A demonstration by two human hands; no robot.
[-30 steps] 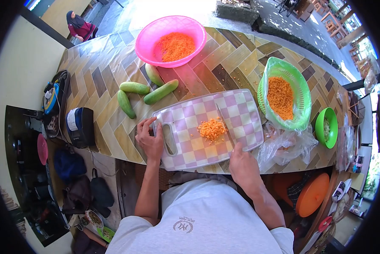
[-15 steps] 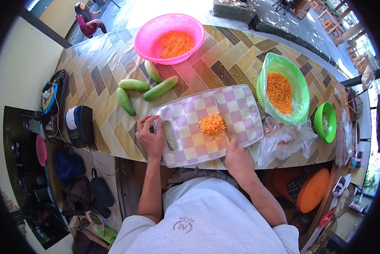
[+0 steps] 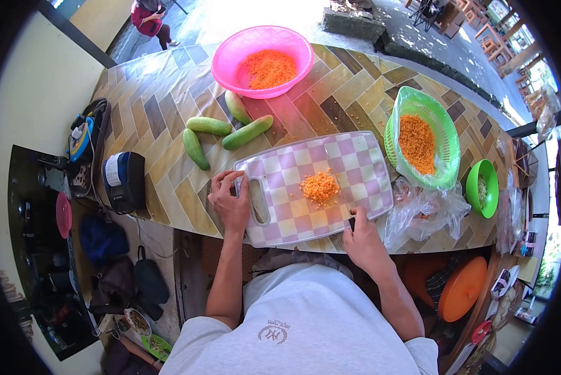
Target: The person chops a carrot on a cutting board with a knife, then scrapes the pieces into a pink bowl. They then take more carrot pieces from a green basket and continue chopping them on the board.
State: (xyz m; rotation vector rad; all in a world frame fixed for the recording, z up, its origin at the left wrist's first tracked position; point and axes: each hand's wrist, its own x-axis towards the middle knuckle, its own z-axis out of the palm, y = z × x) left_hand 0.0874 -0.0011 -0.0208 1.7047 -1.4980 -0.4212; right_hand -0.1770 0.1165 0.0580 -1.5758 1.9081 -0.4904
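Observation:
On the table lies a purple-and-white checked cutting board (image 3: pixel 287 215) with a small pile of finely chopped orange vegetable, like carrot (image 3: pixel 320 187), near its middle. My left hand (image 3: pixel 232 203) grips the board's left edge beside the handle slot, fingers bent. At the board's lower right, my right hand (image 3: pixel 363 240) is closed around a knife (image 3: pixel 352 222); its dark handle shows by the thumb. The thin blade is hard to make out, just right of the pile. Several green cucumbers (image 3: pixel 248 132) lie beyond the board's upper left.
A pink basin (image 3: pixel 221 65) of orange shreds stands at the back. To the right are a green basket (image 3: pixel 449 150) with chopped orange bits, a plastic bag (image 3: pixel 412 219) and a green bowl (image 3: pixel 492 187). A black device (image 3: pixel 127 187) sits left. A person (image 3: pixel 148 19) stands beyond the table.
The view has shifted, so the table appears slightly right and lower. My right hand has turned the knife, and its handle now shows. My left hand stays at the board's edge.

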